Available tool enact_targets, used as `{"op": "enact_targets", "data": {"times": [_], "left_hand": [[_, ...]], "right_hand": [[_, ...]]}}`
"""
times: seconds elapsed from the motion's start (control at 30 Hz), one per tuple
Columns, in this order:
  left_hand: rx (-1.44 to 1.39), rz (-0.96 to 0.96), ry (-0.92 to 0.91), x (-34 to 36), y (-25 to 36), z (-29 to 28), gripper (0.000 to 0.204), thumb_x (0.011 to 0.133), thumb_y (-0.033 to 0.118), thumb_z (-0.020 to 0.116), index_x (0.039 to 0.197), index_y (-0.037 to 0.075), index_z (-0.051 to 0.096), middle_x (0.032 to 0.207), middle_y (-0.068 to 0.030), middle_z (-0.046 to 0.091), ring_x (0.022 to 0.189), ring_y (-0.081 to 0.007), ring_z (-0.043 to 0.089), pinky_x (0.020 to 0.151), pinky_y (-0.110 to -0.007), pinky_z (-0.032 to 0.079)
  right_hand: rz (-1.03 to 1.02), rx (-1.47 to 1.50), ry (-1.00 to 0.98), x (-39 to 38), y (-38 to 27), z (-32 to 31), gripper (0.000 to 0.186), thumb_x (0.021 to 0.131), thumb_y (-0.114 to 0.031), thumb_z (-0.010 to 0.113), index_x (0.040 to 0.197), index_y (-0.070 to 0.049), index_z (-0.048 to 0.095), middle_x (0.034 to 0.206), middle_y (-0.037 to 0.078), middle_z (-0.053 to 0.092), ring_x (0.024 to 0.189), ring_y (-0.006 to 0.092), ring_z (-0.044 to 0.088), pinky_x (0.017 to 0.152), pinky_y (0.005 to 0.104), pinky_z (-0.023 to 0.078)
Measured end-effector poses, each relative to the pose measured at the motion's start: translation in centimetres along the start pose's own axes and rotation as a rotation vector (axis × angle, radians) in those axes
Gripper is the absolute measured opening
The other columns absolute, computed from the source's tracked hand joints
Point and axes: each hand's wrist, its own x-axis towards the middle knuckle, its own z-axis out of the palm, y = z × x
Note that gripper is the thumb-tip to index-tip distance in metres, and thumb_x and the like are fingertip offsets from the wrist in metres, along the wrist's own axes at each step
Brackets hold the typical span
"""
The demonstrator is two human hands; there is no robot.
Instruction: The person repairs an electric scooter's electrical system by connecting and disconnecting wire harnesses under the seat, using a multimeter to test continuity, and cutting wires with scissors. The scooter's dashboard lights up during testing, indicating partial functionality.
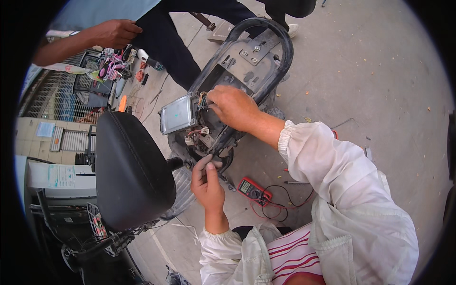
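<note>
An electric scooter's rear frame (288, 52) stands before me with its electrical bay exposed. My right hand (233, 108) reaches into it, fingers curled beside a bundle of thin coloured wires (202, 99). What those fingers grip is hidden. A flat silver controller box (176, 116) lies left of that hand. Loose wires with a white connector (204, 130) hang below the box. Lower down, my left hand (208, 185) has thumb and fingers pinched together at the frame's near edge. Whatever they hold is too small to make out.
A red multimeter (254, 191) with red and black leads lies on the ground near me. The black scooter seat (135, 171) rises at left. Across the frame stands another person, whose hand (116, 33) is at upper left. A pink bicycle (112, 66) is beyond.
</note>
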Motion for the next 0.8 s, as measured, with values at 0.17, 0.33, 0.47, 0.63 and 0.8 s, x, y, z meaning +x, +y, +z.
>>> {"op": "enact_targets", "data": {"times": [0.17, 0.33, 0.47, 0.63, 0.8], "left_hand": [[-0.092, -0.135, -0.153, 2.6, 0.9, 3.8, 0.035, 0.099, 0.013, 0.051, 0.131, -0.002, 0.053, 0.089, -0.0057, 0.066, 0.072, -0.0074, 0.058, 0.062, -0.020, 0.044], [-0.256, -0.286, -0.117, 5.5, 0.7, 6.0, 0.041, 0.099, 0.013, 0.048, 0.138, 0.000, 0.047, 0.084, -0.0034, 0.063, 0.061, -0.0051, 0.052, 0.050, -0.018, 0.037], [-0.150, -0.300, -0.134, 4.3, 1.5, 4.9, 0.039, 0.098, 0.013, 0.050, 0.135, 0.001, 0.045, 0.081, -0.0027, 0.062, 0.061, -0.0052, 0.052, 0.051, -0.019, 0.038], [-0.210, -0.172, 0.313, 2.8, -0.2, 1.0, 0.035, 0.099, 0.020, 0.053, 0.127, -0.001, 0.049, 0.092, -0.0068, 0.064, 0.070, -0.0108, 0.058, 0.057, -0.023, 0.046], [-0.462, -0.362, 0.361, 7.4, -0.2, -1.8, 0.047, 0.097, 0.028, 0.059, 0.128, -0.005, 0.047, 0.118, -0.0175, 0.058, 0.106, -0.0259, 0.060, 0.082, -0.034, 0.053]], "right_hand": [[-0.039, 0.008, 0.014, 0.0, 0.0, 0.1, 0.010, 0.079, -0.007, 0.066, 0.086, -0.002, 0.061, 0.086, 0.016, 0.061, 0.087, 0.0373, 0.060, 0.074, 0.0456, 0.049], [0.009, 0.062, 0.000, 0.3, -0.4, -0.1, 0.010, 0.079, -0.008, 0.066, 0.085, -0.001, 0.061, 0.085, 0.017, 0.061, 0.085, 0.0383, 0.060, 0.074, 0.0457, 0.048], [0.034, 0.035, -0.054, 0.3, 0.1, -0.6, 0.010, 0.080, -0.008, 0.066, 0.087, -0.001, 0.062, 0.086, 0.018, 0.062, 0.084, 0.0387, 0.060, 0.074, 0.0452, 0.048], [0.077, 0.214, 0.035, 0.4, -0.1, -1.5, 0.011, 0.082, -0.007, 0.065, 0.091, -0.001, 0.063, 0.085, 0.016, 0.062, 0.079, 0.0316, 0.062, 0.071, 0.0396, 0.050], [0.239, 0.467, 0.286, -0.9, -1.1, -2.5, 0.013, 0.083, -0.006, 0.065, 0.096, -0.003, 0.066, 0.084, 0.011, 0.063, 0.069, 0.0204, 0.061, 0.064, 0.0321, 0.049]]}}
